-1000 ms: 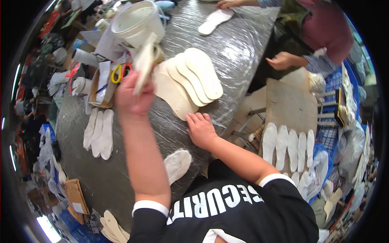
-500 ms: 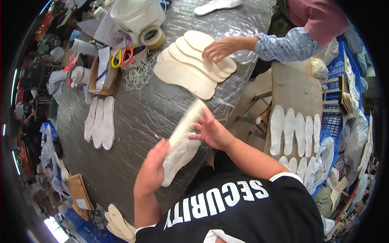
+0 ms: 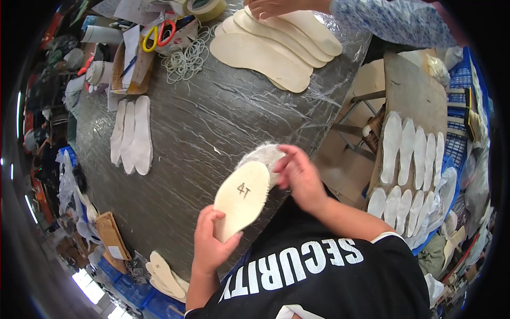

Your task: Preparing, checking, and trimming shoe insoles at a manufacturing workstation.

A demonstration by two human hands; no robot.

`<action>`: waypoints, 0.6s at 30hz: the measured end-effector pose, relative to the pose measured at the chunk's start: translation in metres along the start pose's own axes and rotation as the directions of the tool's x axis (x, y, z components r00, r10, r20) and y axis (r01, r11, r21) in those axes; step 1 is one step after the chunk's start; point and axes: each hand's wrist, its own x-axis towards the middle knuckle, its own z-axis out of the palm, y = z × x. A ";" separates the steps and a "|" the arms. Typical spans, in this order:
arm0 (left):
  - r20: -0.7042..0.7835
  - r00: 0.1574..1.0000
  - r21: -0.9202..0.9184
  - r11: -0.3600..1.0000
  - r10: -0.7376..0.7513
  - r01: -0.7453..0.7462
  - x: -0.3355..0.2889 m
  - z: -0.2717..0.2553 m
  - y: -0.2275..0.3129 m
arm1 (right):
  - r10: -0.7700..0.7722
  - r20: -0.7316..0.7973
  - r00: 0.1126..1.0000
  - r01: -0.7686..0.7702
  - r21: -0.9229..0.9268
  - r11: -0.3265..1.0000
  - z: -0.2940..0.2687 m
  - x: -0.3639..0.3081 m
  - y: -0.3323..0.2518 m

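Note:
My left hand (image 3: 217,234) is closed round the lower end of a cream insole (image 3: 240,204) with dark handwriting on its face. Behind its upper end a fuzzy grey-white layer (image 3: 260,155) shows; whether the two are joined I cannot tell. At that layer's right rim my right hand (image 3: 300,178) has its fingers curled, tips against the fuzz and slightly blurred. Both pieces are held up over the near edge of the dark table. Farther off, several cream insoles (image 3: 260,61) lie overlapping, with a co-worker's hand (image 3: 273,7) on them.
Three white insoles (image 3: 141,135) lie at left on the plastic-covered table (image 3: 186,133). Beyond are a cardboard box (image 3: 141,74), scissors (image 3: 159,36), rubber bands (image 3: 186,61) and a tape roll (image 3: 207,9). A board (image 3: 414,90) at right carries white insoles. More insoles (image 3: 166,276) lie at lower left.
The held insole has turned so its written face shows, with the fuzzy layer behind. My right fingers have curled in at its rim. The view has shifted; the co-worker's hand is farther along the pile.

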 end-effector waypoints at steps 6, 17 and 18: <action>-0.123 0.985 0.301 0.950 0.123 -0.081 0.030 0.023 -0.001 | 0.352 0.028 0.936 -0.346 -0.127 0.930 -0.037 0.016 -0.016; -0.025 0.987 0.421 0.897 0.158 -0.133 0.044 0.031 -0.001 | 0.388 0.116 0.914 -0.381 -0.075 0.921 -0.044 0.019 -0.010; -0.029 0.985 0.425 0.894 0.167 -0.139 0.045 0.031 -0.001 | 0.384 0.125 0.915 -0.378 -0.069 0.923 -0.044 0.019 -0.011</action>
